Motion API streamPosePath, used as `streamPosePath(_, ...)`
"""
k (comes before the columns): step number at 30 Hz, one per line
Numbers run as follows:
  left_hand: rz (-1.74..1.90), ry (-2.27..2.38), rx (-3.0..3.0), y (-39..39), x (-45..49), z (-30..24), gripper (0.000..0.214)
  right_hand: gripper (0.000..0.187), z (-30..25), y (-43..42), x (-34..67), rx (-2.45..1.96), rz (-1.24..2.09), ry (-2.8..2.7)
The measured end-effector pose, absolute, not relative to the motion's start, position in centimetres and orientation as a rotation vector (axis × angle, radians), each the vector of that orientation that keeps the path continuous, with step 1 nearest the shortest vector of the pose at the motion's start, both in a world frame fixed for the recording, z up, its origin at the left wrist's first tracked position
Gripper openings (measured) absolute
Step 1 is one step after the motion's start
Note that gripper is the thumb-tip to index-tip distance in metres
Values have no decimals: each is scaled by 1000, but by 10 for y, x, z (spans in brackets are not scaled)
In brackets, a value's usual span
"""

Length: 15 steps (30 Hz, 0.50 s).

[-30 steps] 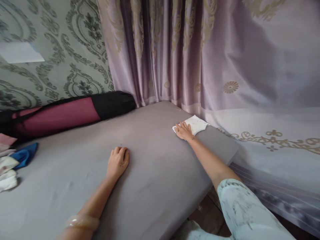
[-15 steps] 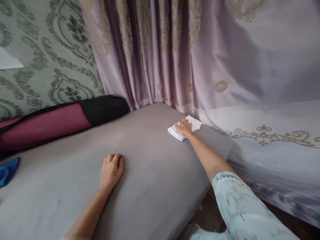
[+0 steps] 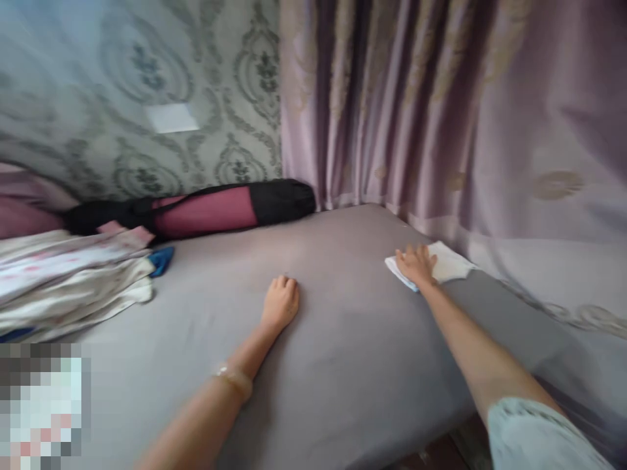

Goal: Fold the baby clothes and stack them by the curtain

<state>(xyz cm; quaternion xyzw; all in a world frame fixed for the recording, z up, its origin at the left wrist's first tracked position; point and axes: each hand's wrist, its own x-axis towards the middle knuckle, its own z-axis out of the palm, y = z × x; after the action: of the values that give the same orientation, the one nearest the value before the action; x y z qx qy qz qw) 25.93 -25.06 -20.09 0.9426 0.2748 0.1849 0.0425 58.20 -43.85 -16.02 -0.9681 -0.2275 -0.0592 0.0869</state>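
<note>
My right hand [image 3: 418,264] lies with fingers spread on a folded white piece of cloth [image 3: 451,262] near the far right corner of the bed. The cloth is flat, with a bluish lower edge; its exact kind does not show. Closer to the middle of the bed, my left hand [image 3: 281,301] rests on the grey sheet [image 3: 343,365] with its fingers curled in and nothing visible in them. A pale bracelet [image 3: 235,380] circles my left forearm.
A pile of pale clothes [image 3: 73,281] lies at the left, with a blue cloth [image 3: 161,261] beside it. Along the patterned wall stretches a black and maroon long bag [image 3: 210,212]. Purple curtains [image 3: 362,117] hang at the far corner and right side.
The view has swung left, bringing the clothes pile and more of the wall into sight. My right hand stays on the folded cloth, and my left hand still rests curled on the sheet.
</note>
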Motion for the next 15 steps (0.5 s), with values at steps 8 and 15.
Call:
streamPosePath(8,606,1126,2669,-253,261,-196,35,31,-172,-348,493,-2667,-75,-1139)
streamPosePath(15,695,1261,2220,-235,262,-197,34,57,-192,-274,396,-2595,121,-1231)
